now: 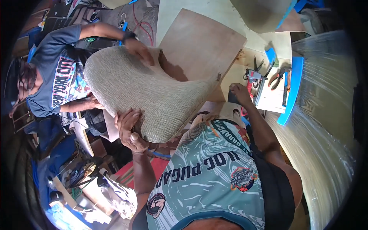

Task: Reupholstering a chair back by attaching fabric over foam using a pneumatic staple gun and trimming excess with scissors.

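Note:
A curved upholstered panel (149, 103) in beige woven fabric spans the middle of the view. My left hand (130, 128) grips its near left edge, thumb low on the rim. Right of the panel, my right hand (239, 92) has its fingers curled beside a small dark object; what they hold, if anything, is unclear. A co-worker's upper hand (142, 51) rests at the panel's far edge, and their lower hand (96, 101) is at its left edge. A red and silver staple gun (254, 76) lies just beyond my right hand.
Plywood sheets (199, 42) lie behind the panel. On the pale board at right are orange-handled pliers (276, 78), scissors and blue-handled tools. A blue strip (291, 99) borders plastic-wrapped material (322, 153). The co-worker (51, 76) stands at left, above cluttered offcuts (88, 191).

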{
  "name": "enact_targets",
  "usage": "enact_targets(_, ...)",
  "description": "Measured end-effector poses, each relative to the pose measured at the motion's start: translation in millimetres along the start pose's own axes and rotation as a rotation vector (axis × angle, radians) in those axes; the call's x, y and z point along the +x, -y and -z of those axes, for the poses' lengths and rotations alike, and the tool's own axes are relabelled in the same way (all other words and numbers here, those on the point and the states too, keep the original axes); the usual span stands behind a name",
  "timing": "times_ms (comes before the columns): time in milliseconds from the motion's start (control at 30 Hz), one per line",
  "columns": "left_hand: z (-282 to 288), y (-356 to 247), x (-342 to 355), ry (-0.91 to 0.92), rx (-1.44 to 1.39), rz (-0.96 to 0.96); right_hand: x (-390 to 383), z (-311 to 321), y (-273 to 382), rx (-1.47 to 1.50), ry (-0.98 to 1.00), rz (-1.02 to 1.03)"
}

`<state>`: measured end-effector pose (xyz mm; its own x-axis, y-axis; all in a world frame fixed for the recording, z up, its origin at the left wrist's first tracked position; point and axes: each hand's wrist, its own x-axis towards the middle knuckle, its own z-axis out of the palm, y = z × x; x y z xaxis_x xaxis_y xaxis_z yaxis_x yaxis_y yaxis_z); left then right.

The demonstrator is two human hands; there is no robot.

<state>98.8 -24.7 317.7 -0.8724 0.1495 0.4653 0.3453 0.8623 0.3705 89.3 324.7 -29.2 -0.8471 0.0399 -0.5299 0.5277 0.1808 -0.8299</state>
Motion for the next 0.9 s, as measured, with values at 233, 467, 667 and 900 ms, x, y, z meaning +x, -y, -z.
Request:
enact_targets(233, 3.1, -20.8, 17.3, -0.050, -0.242, 0.585, 45.6, 0.8, 8.8, -0.102, 0.151, -0.022)
enact_targets(467, -2.0, -21.5, 16.2, -0.079, 0.006, 0.387, 60.0, -4.3, 11.8, 0.047, 0.114, -0.061)
enact_targets(667, 1.2, -16.8, 4.9, -0.127, -0.009, 0.432, 66.0, -5.6, 5.3, -0.101, 0.222, -0.123)
enact_targets(900, 1.1, -13.7, 3.8, -0.197, -0.061, 0.401, 67.7, -4.9, -7.9, -0.187, 0.131, -0.003)
